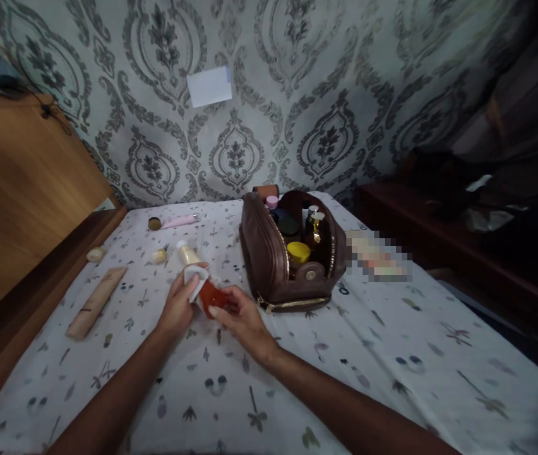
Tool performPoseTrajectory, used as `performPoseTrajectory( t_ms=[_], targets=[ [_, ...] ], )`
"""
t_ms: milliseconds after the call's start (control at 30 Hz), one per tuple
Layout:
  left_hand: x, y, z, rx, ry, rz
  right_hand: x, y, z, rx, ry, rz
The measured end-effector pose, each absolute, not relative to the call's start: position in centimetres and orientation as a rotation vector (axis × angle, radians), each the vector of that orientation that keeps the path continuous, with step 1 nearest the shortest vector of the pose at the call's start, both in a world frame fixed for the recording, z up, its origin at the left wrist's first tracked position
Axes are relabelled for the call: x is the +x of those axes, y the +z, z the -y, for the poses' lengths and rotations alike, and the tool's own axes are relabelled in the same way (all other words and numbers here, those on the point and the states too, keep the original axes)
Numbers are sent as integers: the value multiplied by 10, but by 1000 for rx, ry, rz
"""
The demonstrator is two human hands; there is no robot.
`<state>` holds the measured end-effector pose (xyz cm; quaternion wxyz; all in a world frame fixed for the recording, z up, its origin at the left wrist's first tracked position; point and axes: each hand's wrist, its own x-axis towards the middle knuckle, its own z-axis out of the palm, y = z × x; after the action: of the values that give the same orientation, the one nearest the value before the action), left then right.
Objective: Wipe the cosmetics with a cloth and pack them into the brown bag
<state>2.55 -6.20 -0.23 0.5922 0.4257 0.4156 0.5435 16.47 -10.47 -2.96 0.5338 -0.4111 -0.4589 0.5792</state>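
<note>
My left hand (180, 304) is closed on a crumpled white cloth or tissue (195, 278), pressed against the upper end of an orange-red container (211, 297). My right hand (245, 319) has its fingers wrapped round the container's other end. Just beyond them lies a pale yellow bottle with a white cap (187, 254). To the right stands an open brown zip bag (269, 253) holding several items, among them a yellow-lidded jar (298, 252), a pink cap (271, 201) and a gold-topped bottle (317, 229).
On the patterned sheet (259, 392) at the left are a beige tube (96, 303), a small round jar (95, 254), a small yellow jar (160, 255) and a pink tube (179, 221). A wooden panel (27, 189) borders the left side; a blurred flat item (377, 256) lies right of the bag.
</note>
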Motion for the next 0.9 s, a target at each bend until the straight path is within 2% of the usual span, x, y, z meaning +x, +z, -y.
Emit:
performPoseTrajectory(
  t_ms=[100, 200, 500, 900],
  targets=[
    [25, -2, 64, 1020, 1134, -891, 166, -29, 107, -1153, 1047, 1258],
    [24, -6, 66, 1069, 1096, -894, 165, -30, 108, -1209, 922, 1336],
    [27, -20, 63, 971, 1232, -1119, 162, -27, 111, -1294, 943, 1424],
    [27, -13, 59, 940, 1150, -899, 164, -36, 108, -1170, 1030, 1371]
  ],
)
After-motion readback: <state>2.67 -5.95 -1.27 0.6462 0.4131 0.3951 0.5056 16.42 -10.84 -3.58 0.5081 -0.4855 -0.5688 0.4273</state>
